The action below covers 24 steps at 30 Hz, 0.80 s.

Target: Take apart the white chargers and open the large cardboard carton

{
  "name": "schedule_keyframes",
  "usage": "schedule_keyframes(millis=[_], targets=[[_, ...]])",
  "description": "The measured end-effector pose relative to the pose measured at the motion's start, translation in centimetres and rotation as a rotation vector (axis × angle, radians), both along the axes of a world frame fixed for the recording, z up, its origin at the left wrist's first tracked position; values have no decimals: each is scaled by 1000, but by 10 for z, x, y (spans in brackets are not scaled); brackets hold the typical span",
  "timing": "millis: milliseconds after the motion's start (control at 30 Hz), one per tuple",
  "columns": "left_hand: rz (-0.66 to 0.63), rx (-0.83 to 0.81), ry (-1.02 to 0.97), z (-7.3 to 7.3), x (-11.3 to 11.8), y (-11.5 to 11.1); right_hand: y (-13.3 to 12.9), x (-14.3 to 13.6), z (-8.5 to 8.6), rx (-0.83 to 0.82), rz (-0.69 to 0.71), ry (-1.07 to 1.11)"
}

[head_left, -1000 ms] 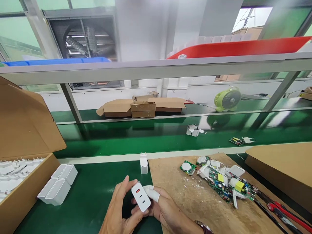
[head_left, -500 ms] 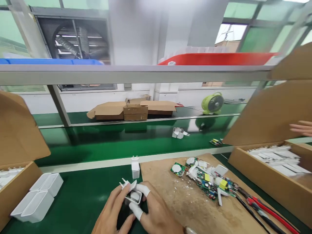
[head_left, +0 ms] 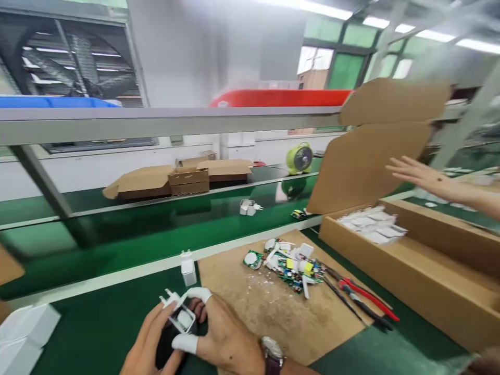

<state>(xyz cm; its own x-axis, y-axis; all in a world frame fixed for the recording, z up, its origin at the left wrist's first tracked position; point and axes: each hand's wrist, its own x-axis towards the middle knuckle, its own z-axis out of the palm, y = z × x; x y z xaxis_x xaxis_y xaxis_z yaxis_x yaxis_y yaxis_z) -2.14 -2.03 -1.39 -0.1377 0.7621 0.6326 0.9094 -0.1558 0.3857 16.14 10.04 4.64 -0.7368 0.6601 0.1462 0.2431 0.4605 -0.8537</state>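
Observation:
A white plug charger housing (head_left: pixel 183 319) with an open end and two prongs is held between my hands, low in the head view. My left hand (head_left: pixel 146 338) grips its left side by the prongs. My right hand (head_left: pixel 224 330), with white covers on thumb and forefinger, pinches it from the right. The dark patch below the housing cannot be made out. Just beyond stands another white charger (head_left: pixel 188 269), upright on the green bench. To the right, circuit boards and white plastic pieces (head_left: pixel 291 265) lie heaped on a brown board (head_left: pixel 253 312).
Red-handled pliers (head_left: pixel 367 299) lie at the board's right side. An open cardboard box (head_left: pixel 390 271) holds white pieces; another person's hand (head_left: pixel 417 177) is over it. White cases (head_left: pixel 29 333) stand at left. A loose charger (head_left: pixel 249 207) lies on the far green surface.
My view has turned right, so the bench shifts left and more of the right box shows. The other person's hand and forearm are further in view. Both my hands stay on the charger housing.

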Motion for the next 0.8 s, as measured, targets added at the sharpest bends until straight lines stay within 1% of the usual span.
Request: schedule_keyframes(millis=[67, 133, 233, 367, 533, 667, 733, 800], targets=[[-17, -19, 106, 12, 1, 0, 3, 0, 6, -8, 24, 0], [-17, -30, 189, 18, 2, 1, 5, 0, 8, -13, 37, -14], [-24, -30, 250, 19, 4, 2, 5, -2, 5, 0, 59, 7], [-4, 3, 294, 15, 5, 4, 5, -2, -1, 37, 82, 67], [-1, 9, 248, 14, 7, 6, 6, -3, -5, 62, 72, 60], [-78, 7, 156, 14, 7, 6, 5, -4, -2, 51, 69, 46], [-92, 5, 122, 14, 0, 9, 4, -2, 1, 50, 60, 29], [-53, -13, 67, 16, -13, 17, 4, 0, 4, 67, 35, -11]])
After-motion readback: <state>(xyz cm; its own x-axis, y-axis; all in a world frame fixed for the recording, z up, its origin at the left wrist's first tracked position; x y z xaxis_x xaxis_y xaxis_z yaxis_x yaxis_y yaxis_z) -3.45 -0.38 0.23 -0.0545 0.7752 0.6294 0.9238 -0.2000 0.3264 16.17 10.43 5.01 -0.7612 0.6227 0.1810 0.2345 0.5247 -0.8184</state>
